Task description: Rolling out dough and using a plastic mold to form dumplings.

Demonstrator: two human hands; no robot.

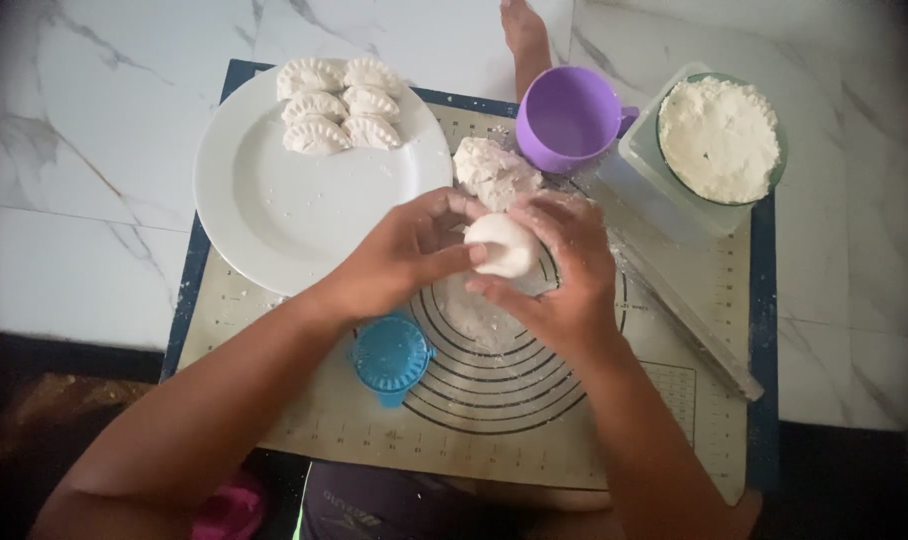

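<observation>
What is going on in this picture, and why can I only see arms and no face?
The camera sits on the person's head and looks down, so you see just their two arms and hands, as if through their eyes. There is no machine here.

The left hand and the right hand hold a small white ball of dough between them, above a baking mat printed with dark circles. Just behind the ball lies a bigger lump of dough.

On the mat's left is a white plate with six folded dumplings at its far edge. Near the left wrist lies a round blue dumpling press. At the back stands a purple cup, and to the right a bowl of flour. A clear stick, perhaps a rolling pin, lies along the right side. A bare foot shows at the top.
</observation>
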